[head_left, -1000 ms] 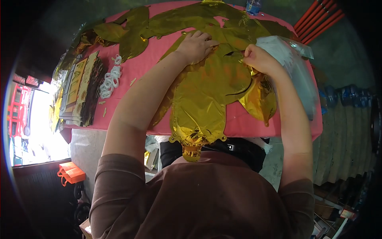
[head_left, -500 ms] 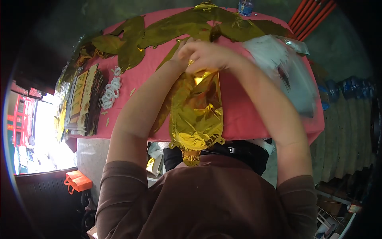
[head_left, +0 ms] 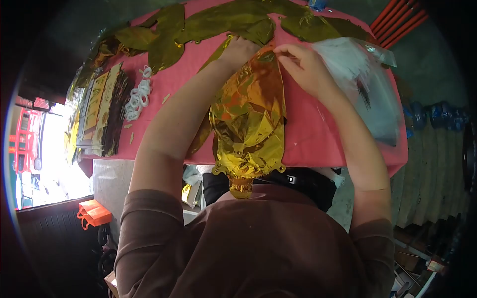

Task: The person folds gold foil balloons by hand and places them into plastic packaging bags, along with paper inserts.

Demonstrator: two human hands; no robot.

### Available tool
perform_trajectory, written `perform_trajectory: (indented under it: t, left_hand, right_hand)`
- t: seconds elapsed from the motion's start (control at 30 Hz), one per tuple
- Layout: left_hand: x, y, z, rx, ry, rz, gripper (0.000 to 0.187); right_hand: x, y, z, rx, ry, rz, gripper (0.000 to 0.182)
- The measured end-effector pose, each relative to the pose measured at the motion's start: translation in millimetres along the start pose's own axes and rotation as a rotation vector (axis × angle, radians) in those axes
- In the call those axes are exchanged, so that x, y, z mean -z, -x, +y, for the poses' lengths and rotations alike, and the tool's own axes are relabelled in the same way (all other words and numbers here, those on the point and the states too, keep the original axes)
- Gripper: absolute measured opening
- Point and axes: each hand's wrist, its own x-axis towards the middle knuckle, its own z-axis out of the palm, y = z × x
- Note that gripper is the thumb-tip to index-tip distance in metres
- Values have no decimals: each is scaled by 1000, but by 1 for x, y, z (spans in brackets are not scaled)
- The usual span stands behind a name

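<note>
A gold foil balloon (head_left: 248,114) lies flat and creased down the middle, its narrow tabbed end hanging over the near table edge against the brown shirt. At its far left corner my left hand (head_left: 240,51) is closed on the foil, fingertips partly hidden. On the far right corner, my right hand (head_left: 302,64) has its thumb and forefinger at the foil's edge, pinching it. Orange reflections show on the foil between the hands.
More flat gold foil (head_left: 223,25) spans the far side of the pink table (head_left: 318,134). At left are stacked printed cards (head_left: 99,114) and white rings (head_left: 138,99). Clear plastic bags (head_left: 372,99) lie at right, a bottle (head_left: 317,5) at the far edge.
My hands were together over the foil's far end. My right hand has moved right, away from my left, and the foil's far end is now spread wider between them.
</note>
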Motion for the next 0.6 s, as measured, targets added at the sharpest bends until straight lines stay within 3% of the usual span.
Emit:
perform_trajectory:
  t: [0.03, 0.07, 0.1, 0.17, 0.27, 0.4, 0.47, 0.6]
  left_hand:
    - [-17, -6, -5, -18, 0, 139, 38]
    - [-44, -10, -13, -77, -135, 425, 35]
    - [-42, -9, -10, -81, -129, 420, 35]
    - [-27, -10, -7, -10, -114, 146, 32]
    - [-9, -3, -4, -22, 68, 56, 31]
    - [-21, -5, -6, -27, 123, 243, 31]
    - [-3, -2, -3, 26, 183, 4, 32]
    - [-7, -5, -5, 15, 155, -63, 33]
  right_hand:
    - [-3, 4, 10, 59, 373, 79, 37]
    - [-12, 9, 17, 53, 370, 77, 37]
    - [-23, 15, 23, 37, 447, 42, 46]
    - [-37, 22, 22, 12, 519, 8, 54]
    - [-51, 24, 18, -98, 626, -116, 67]
    - [-54, 22, 14, -124, 692, -125, 67]
    - [-55, 22, 14, -139, 711, -139, 66]
    - [-55, 24, 14, -119, 751, -137, 67]
